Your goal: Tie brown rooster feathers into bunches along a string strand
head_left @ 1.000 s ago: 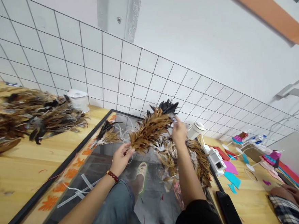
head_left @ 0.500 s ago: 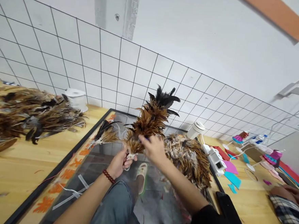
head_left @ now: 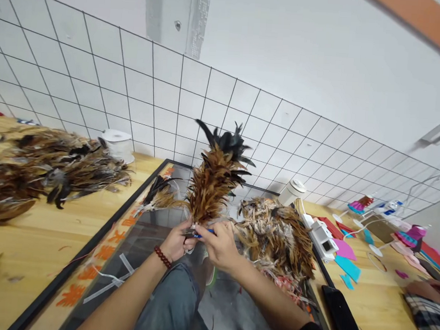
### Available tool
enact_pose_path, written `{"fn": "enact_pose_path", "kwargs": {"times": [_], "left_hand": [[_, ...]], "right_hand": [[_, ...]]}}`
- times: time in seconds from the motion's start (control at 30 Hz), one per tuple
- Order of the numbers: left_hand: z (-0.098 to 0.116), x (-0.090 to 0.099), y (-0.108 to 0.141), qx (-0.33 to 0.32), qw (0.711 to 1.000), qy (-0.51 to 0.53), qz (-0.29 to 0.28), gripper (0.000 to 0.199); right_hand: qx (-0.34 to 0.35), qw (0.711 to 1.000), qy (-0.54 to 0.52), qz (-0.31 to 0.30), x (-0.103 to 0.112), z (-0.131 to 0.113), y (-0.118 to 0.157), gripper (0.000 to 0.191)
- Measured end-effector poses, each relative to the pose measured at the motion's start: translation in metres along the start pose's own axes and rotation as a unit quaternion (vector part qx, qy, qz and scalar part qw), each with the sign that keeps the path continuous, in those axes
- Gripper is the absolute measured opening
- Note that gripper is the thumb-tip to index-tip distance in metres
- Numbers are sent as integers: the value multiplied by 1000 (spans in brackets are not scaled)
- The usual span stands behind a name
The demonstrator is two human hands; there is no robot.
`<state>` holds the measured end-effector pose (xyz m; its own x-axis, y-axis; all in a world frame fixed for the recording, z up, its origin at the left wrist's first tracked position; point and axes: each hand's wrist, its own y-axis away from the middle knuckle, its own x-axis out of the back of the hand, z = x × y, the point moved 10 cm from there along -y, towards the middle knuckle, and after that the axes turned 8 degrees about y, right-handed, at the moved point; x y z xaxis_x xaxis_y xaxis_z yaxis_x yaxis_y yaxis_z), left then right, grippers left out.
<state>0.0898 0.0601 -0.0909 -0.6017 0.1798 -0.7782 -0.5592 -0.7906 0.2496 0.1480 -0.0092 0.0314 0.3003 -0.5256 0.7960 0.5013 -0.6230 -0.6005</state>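
A feather duster (head_left: 213,179), brown with black feathers at its tip, stands upright in front of me. My left hand (head_left: 177,241), a beaded bracelet at its wrist, is closed around the bound base under the feathers. In my right hand (head_left: 220,243) is a small blue-handled tool (head_left: 204,233) with a dark metal end, held against that base by my left fingers. Its exact kind is partly hidden by the fingers. Left of the duster lies a small bunch of loose feathers (head_left: 161,196). To its right is a larger feather pile (head_left: 279,229).
The glass tabletop (head_left: 150,235) has a black frame. More feathers (head_left: 73,165) and a white spool (head_left: 118,145) lie on the wooden table at left. At right are a white cylinder (head_left: 292,191), a power strip (head_left: 322,237), felt pieces (head_left: 348,268) and another person's plaid sleeve (head_left: 428,318).
My right hand has come down from the feathers to the duster's base, bringing the blue-handled tool beside my left fingers. The duster now stands straighter.
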Motion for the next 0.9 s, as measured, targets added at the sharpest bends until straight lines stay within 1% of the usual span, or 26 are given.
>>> {"fn": "enact_pose_path", "kwargs": {"times": [0.03, 0.07, 0.1, 0.13, 0.23, 0.3, 0.33, 0.37, 0.4, 0.43, 0.47, 0.5, 0.53, 0.63, 0.67, 0.7, 0.73, 0.77, 0.8, 0.83, 0.9], "left_hand": [[-2, 1, 1, 10, 1000, 6, 2, 34], [-3, 1, 1, 17, 1000, 1, -2, 32], [-4, -1, 2, 24, 1000, -13, -12, 32], [-6, -3, 3, 33, 999, -31, -26, 33], [-14, -13, 7, 85, 991, -69, -82, 43], [-18, -22, 12, 114, 982, -77, -127, 53], [-17, -26, 14, 119, 978, -82, -149, 58], [-16, -30, 16, 117, 975, -90, -169, 62], [-14, -32, 17, 111, 972, -99, -181, 64], [-12, -33, 17, 105, 971, -106, -188, 64], [-11, -33, 17, 102, 971, -109, -189, 64], [-10, -32, 17, 102, 971, -107, -188, 62], [-10, -32, 17, 105, 972, -99, -187, 61], [-14, -32, 16, 122, 973, -64, -184, 58], [-16, -32, 15, 129, 974, -55, -179, 56], [-18, -32, 15, 132, 975, -49, -171, 54], [-19, -30, 14, 127, 978, -45, -159, 50], [-18, -29, 13, 117, 982, -42, -145, 45], [-17, -27, 12, 103, 985, -41, -133, 40], [-15, -25, 11, 89, 988, -41, -123, 36], [-14, -21, 10, 72, 990, -44, -114, 34]], "right_hand": [[21, 999, 23, -9, -7, -7, 0, 50], [29, 998, 51, -6, -9, -6, -4, 50], [25, 997, 78, 8, -6, 3, -12, 48], [8, 995, 99, 30, 3, 19, -23, 46], [-96, 982, 114, 116, 47, 90, -60, 36], [-184, 965, 71, 173, 81, 140, -73, 34], [-222, 952, 38, 209, 97, 159, -72, 35], [-253, 935, 13, 246, 111, 172, -67, 35], [-272, 922, -8, 275, 120, 178, -58, 36], [-277, 915, -23, 292, 124, 175, -49, 37], [-268, 917, -34, 294, 122, 166, -39, 37], [-244, 927, -45, 281, 115, 150, -30, 37], [-207, 942, -57, 256, 102, 128, -21, 37], [-70, 983, -65, 157, 51, 55, 3, 41], [-36, 991, -50, 121, 33, 37, 9, 41], [-14, 995, -29, 91, 18, 26, 13, 40], [-6, 998, -6, 69, 6, 24, 14, 39], [-14, 998, 15, 59, 0, 30, 11, 37], [-35, 997, 31, 59, -3, 43, 7, 36], [-66, 995, 39, 66, -1, 62, 0, 34], [-145, 985, 28, 95, 11, 110, -12, 33]]}}
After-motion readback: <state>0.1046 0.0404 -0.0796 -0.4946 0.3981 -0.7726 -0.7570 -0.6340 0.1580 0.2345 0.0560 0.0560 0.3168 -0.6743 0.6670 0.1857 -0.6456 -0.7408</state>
